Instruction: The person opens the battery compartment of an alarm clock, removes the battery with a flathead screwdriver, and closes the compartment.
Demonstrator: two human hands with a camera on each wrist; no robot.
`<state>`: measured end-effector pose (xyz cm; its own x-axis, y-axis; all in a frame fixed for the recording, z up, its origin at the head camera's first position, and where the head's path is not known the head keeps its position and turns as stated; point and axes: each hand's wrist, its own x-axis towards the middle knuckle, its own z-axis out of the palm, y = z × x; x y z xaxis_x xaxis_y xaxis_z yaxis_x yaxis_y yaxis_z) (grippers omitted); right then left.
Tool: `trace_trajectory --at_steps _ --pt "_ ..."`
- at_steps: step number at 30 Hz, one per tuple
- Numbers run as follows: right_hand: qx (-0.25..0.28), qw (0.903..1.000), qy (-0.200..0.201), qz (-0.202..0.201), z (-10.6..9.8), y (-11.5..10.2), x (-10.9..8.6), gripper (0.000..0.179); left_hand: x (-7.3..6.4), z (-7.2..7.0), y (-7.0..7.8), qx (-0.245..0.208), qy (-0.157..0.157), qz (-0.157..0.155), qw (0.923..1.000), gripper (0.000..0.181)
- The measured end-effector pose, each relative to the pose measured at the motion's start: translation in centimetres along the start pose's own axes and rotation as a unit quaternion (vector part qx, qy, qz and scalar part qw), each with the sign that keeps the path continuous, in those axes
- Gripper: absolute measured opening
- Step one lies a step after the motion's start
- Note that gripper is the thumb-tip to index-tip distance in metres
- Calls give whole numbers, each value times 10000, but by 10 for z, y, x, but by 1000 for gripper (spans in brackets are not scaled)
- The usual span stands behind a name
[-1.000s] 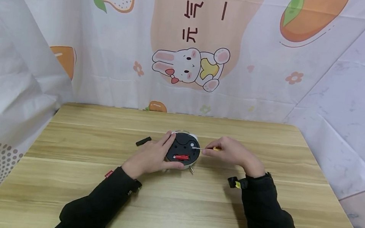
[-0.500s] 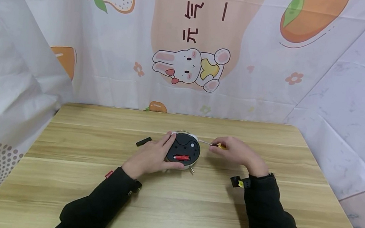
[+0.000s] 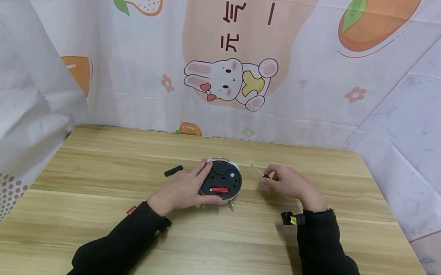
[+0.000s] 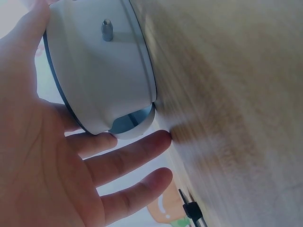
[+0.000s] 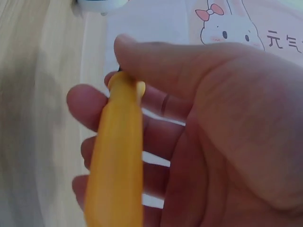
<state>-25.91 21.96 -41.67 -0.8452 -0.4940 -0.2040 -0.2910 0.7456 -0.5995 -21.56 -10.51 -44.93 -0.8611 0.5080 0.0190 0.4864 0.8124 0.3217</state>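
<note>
A round alarm clock lies face down on the table, its black back up. A red battery sits in the open compartment. My left hand holds the clock at its left side, thumb along the near edge. In the left wrist view the white case shows a metal leg, with the lower fingers spread beside it. Right of the clock and apart from it, my right hand grips a screwdriver, its shaft pointing up and left. The yellow handle fills the right wrist view.
A small black cover lies on the table left of the clock, just beyond the left hand. The wooden table ends at a printed curtain behind. More sheets hang at both sides.
The right hand has drawn the screwdriver away from the clock's back to the right, and its shaft has tilted upward. The left hand and the clock have stayed put.
</note>
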Motion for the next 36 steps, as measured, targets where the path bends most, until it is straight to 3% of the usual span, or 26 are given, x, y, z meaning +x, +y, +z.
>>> trace_trajectory --at_steps 18,36 --pt "-64 9977 140 653 6 16 0 21 0 1 -1 -13 24 4 10000 113" --pt "-181 9870 308 1568 7 27 2 32 1 2 -2 69 36 19 10000 114"
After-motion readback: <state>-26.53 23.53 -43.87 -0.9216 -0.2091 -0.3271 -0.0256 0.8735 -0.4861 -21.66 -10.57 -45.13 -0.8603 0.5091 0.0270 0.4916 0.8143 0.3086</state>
